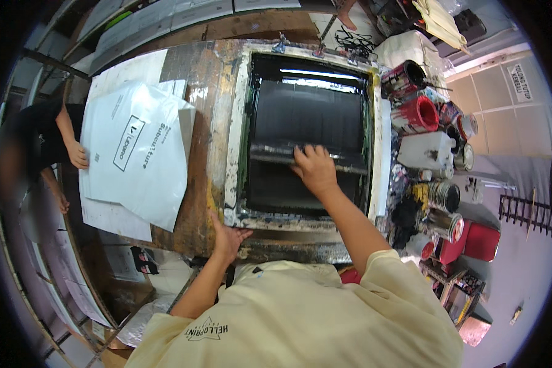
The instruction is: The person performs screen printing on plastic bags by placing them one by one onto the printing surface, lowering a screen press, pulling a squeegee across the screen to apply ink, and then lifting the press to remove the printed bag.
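A screen-printing frame (233,144) with pale, stained edges lies on the worktable in front of me. Black ink (306,104) coats its mesh, with a shiny wet band along the far end. My right hand (316,168) is closed over the top of a long squeegee (270,153), which lies crosswise over the mesh around its middle. At the frame's near left corner is my left hand (227,240), its thumb and fingers stretched apart with nothing held. Whether its fingertips press on the frame is hard to tell.
White printed plastic bags (156,147) lie on the table's left side, where another person's hand (76,154) touches their edge. Paint cans and a red tub (418,113) crowd the right edge, beside a white jerrycan (424,151). Racks (49,270) holding sheets stand at left.
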Demonstrator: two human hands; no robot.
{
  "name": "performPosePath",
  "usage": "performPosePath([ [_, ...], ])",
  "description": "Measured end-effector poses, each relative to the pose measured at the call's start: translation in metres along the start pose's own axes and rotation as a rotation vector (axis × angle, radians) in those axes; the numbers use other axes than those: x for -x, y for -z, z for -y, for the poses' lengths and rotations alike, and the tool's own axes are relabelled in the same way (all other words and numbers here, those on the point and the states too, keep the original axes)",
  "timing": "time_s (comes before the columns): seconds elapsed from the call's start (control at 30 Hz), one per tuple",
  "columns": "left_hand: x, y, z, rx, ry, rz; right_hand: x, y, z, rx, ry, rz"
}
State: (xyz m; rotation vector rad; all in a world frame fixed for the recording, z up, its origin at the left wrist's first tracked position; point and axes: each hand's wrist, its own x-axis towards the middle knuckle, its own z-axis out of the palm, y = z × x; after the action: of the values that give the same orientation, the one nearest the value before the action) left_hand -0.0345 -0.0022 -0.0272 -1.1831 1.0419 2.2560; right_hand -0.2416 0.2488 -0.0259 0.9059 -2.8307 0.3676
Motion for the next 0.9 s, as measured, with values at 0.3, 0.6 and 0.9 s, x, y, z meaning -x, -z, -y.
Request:
performPosePath([
  [0.3,0.01,-0.008,0.001,0.029,-0.056,-0.033,-0.188,0.019,-0.126,-0.004,0.025,0.141],
  [0.6,0.035,-0.006,-0.001,-0.017,-0.163,0.002,-0.154,0.011,-0.102,0.012,-0.006,0.033],
  [0.9,0.073,-0.012,-0.022,-0.032,-0.256,0.274,0.043,0.114,0.062,-0.008,-0.085,0.206],
])
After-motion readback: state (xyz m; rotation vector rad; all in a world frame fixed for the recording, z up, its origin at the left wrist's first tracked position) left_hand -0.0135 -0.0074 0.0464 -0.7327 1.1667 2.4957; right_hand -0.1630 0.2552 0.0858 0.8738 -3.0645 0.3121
